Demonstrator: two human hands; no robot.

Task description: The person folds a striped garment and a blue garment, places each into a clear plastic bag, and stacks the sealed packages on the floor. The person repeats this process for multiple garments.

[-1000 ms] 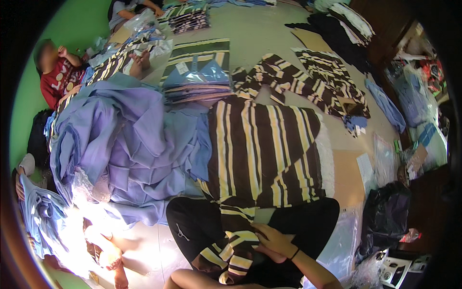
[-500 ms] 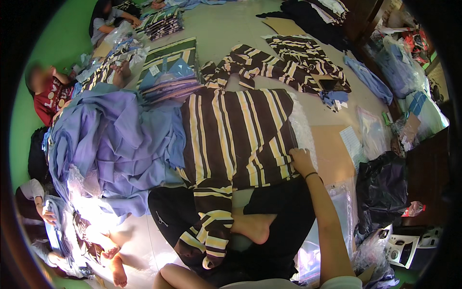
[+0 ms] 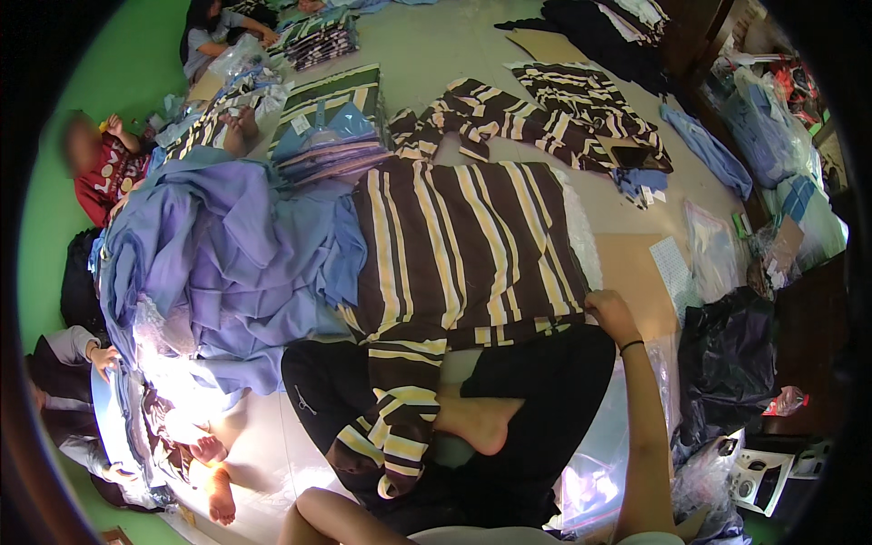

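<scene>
A brown long-sleeved shirt with cream and yellow stripes (image 3: 463, 245) lies spread in front of me, its near part reaching over my black-trousered legs. One sleeve (image 3: 404, 391) hangs down toward me across my lap. My right hand (image 3: 611, 313) pinches the shirt's near right corner between closed fingers. Of my left side, only a bent bare arm (image 3: 341, 520) shows at the lower edge, and the left hand is not in view. Under the shirt's right side a white lacy edge (image 3: 583, 232) shows.
Blue-purple fabric (image 3: 218, 254) is heaped on the left. Beyond it stands a stack of bagged folded garments (image 3: 331, 154). Cardboard (image 3: 636, 272), a black plastic bag (image 3: 727, 363) and another striped garment (image 3: 509, 123) lie around. Other people sit along the left.
My right hand has drawn the shirt's near corner to the right and the shirt lies flatter, with fewer folds on that side. The view has shifted slightly.
</scene>
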